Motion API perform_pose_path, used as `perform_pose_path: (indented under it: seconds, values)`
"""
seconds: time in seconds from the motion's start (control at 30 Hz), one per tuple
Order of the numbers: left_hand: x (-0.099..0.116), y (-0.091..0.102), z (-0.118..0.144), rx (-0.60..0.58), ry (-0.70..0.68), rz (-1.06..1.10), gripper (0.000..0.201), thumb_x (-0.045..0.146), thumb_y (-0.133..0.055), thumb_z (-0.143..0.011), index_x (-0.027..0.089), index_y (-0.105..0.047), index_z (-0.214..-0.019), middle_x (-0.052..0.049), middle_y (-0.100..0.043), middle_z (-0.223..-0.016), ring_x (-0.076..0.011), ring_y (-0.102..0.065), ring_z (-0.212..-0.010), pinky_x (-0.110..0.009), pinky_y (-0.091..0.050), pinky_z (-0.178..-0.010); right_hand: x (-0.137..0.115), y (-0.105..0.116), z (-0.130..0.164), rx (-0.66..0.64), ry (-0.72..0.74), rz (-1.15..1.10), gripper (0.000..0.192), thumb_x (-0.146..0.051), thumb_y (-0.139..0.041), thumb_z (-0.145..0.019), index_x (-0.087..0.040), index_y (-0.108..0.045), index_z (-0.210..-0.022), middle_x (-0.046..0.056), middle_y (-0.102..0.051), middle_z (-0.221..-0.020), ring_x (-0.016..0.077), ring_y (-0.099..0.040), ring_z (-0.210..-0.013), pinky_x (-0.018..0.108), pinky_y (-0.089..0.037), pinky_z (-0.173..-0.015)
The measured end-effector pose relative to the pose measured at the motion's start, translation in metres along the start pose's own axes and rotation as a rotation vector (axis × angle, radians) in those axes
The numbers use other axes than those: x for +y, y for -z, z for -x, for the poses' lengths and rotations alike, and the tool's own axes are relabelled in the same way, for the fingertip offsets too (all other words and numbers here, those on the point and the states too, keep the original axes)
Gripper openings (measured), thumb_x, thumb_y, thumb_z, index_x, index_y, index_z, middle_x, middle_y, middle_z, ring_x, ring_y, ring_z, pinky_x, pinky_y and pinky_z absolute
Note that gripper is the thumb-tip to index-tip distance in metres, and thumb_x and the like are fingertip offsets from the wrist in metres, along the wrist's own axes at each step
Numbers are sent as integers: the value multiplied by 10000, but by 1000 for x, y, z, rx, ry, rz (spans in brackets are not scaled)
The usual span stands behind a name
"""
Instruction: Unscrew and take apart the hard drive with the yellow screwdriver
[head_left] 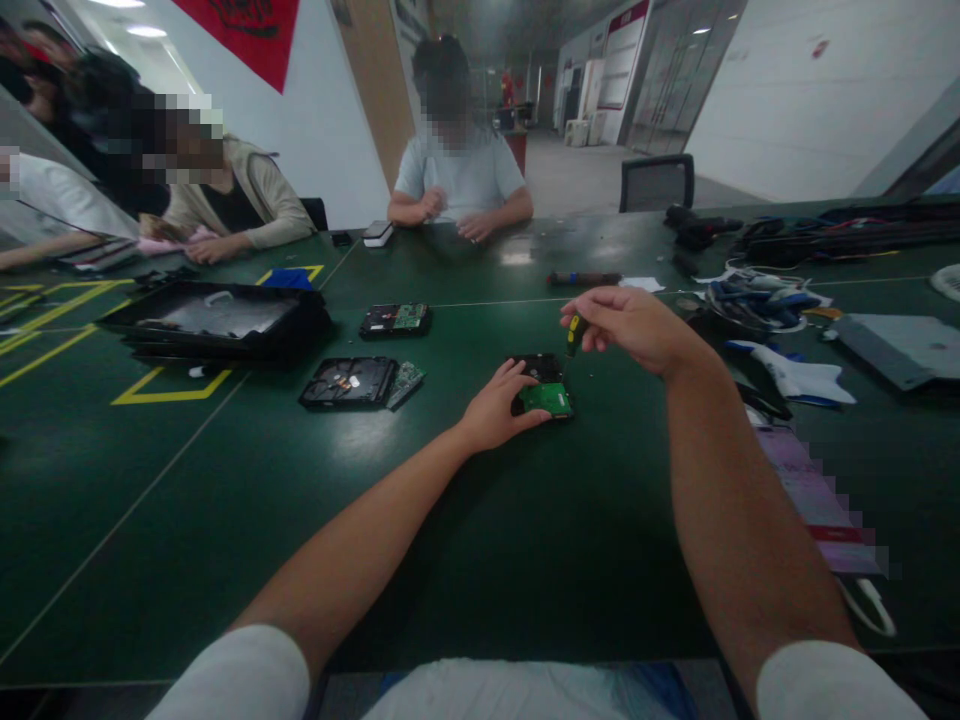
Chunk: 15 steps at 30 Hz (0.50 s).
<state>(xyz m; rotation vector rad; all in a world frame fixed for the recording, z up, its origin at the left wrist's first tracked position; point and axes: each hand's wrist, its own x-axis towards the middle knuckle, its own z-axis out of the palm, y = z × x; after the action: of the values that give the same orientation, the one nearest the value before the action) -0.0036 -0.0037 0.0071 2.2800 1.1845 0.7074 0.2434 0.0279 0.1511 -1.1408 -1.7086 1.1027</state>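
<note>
Hands point(496, 408) point(637, 328) near two other drives point(349, 382) point(395, 320)

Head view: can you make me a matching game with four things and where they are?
Things:
1. yellow-and-black screwdriver
2. hard drive with a green circuit board
3. loose circuit board
4. red banner

Places:
A. against the white wall
B. under the left hand
C. close beside a black hard drive
D. in the right hand

Right pairs: 1-D, 2-B, 3-C, 4-A
</note>
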Motion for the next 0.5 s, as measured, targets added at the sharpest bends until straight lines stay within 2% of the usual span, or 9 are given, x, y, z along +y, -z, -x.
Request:
perform_pose_path:
  seconds: [0.1, 0.27, 0.33, 0.4, 0.5]
  values:
    - [2, 0, 0, 2, 2, -2, 655, 620, -753, -942, 221, -628, -1446, -177, -394, -1770, -339, -196, -1716, -583, -317, -1354, 0, 0, -1, 16, -12, -4, 171, -368, -800, -988, -199, -800, -966, 52, -763, -840, 114, -615, -586, 237, -423, -469]
    - [1, 1, 0, 3, 3, 0, 663, 627, -756, -937, 228, -627, -1450, -173, -406, -1765, -343, -206, -1714, -592, -315, -1354, 3, 3, -2, 75, -9, 83, 207, -342, -882, -916, -207, -752, -827, 7, -661, -658, 113, -561, -547, 243, -381, -469]
    - [0, 0, 0, 6, 5, 1, 668, 633, -753, -937, 234, -627, -1458, -169, -402, -1768, -343, -208, -1713, -592, -321, -1351, 3, 4, -2, 79, -29, 79, 224, -347, -884, -914, -205, -733, -827, 26, -706, -704, 113, -572, -536, 244, -369, -452]
    - [0, 0, 0, 7, 2, 0, 676, 637, -750, -939, 225, -628, -1461, -175, -398, -1769, -341, -210, -1713, -581, -322, -1352, 3, 3, -2, 51, -41, 53, 223, -376, -856, -939, -203, -734, -868, 66, -784, -851, 107, -583, -529, 244, -356, -424]
    - [-1, -1, 0, 6, 3, 1, 683, 642, -752, -935, 218, -629, -1456, -181, -397, -1769, -343, -208, -1713, -579, -318, -1352, 2, 3, -1, -15, -32, 15, 257, -446, -791, -991, -201, -752, -927, 96, -820, -1004, 108, -613, -550, 240, -390, -415]
